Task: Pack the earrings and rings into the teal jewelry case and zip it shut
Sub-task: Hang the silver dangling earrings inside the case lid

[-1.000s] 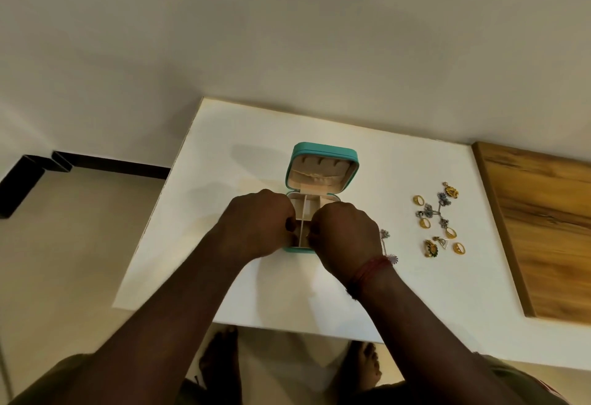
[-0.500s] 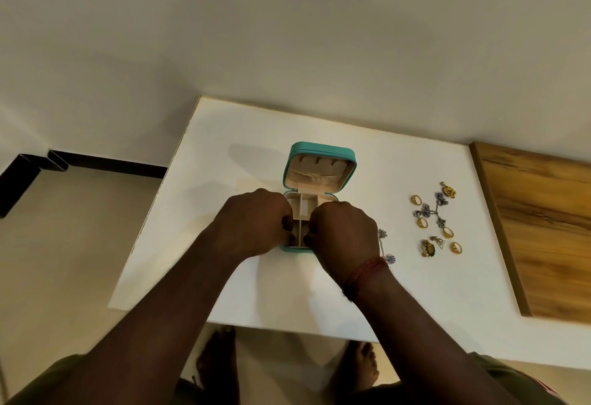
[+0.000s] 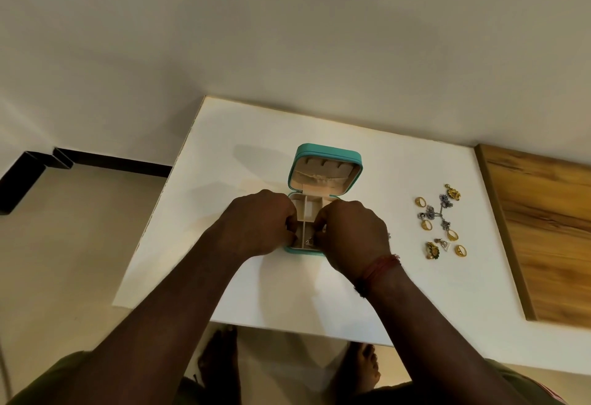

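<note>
Parted slightly over teal case [image 3: 327, 149], left hand [image 3: 256, 224], right hand [image 3: 353, 233] curl; fingers' grasp unclear

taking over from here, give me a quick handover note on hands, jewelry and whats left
Left hand: fingers curled at the left side of the teal jewelry case; what they grip is hidden.
Right hand: fingers curled at the near compartment, beside a small silver piece; a pinch is unclear.
Case: lid open, on the white table.
Done: one piece seen inside.
Left: the gold rings and silver earrings lying loose to the right, then zipping shut.
</note>
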